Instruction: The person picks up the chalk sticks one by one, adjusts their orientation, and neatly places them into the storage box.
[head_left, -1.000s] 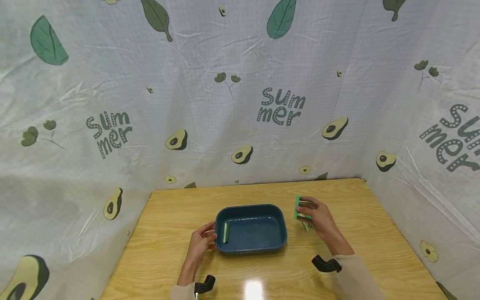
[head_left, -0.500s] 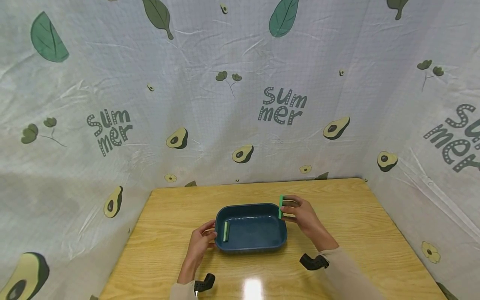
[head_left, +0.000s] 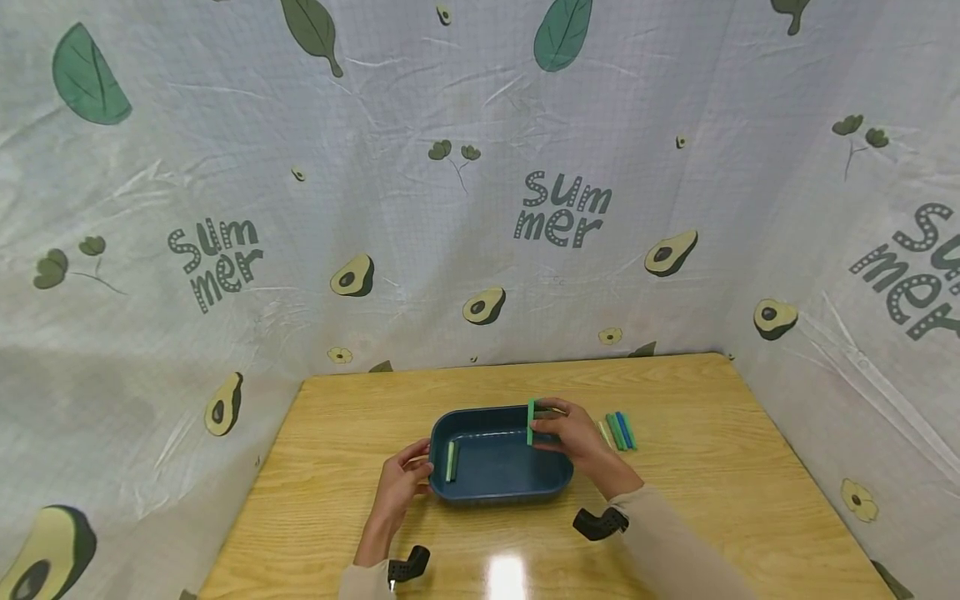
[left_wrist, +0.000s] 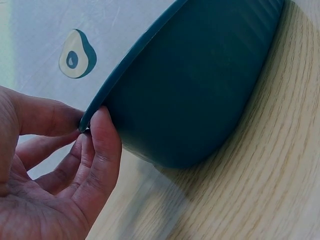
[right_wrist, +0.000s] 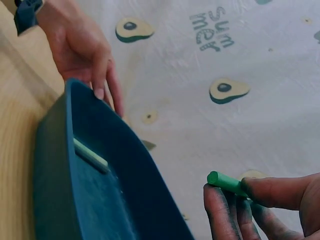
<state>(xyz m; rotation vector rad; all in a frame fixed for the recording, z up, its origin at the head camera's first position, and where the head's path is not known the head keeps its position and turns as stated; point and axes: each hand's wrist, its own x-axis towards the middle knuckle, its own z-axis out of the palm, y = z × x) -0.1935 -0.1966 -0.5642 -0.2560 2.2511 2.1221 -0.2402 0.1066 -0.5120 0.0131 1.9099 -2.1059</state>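
Note:
My right hand (head_left: 573, 433) pinches a green chalk stick (right_wrist: 225, 183) between thumb and fingertips, over the right part of a dark blue tray (head_left: 502, 471). Green dust smudges those fingers in the right wrist view. At the tray's left end, my left hand (head_left: 399, 487) grips the rim, thumb on one side and fingers on the other, as the left wrist view shows. Inside the tray near that end lies a pale green chalk stick (right_wrist: 90, 156), with a darker green edge beside it in the head view.
To the right of the tray, several chalk sticks (head_left: 617, 433) in yellow, green and blue lie side by side on the wooden table (head_left: 712, 467). A white curtain (head_left: 412, 217) printed with avocados hangs behind the table and along its sides.
My right hand has carried the green chalk stick leftward from beside the row of sticks to over the tray, uncovering that row. The left hand has stayed at the rim.

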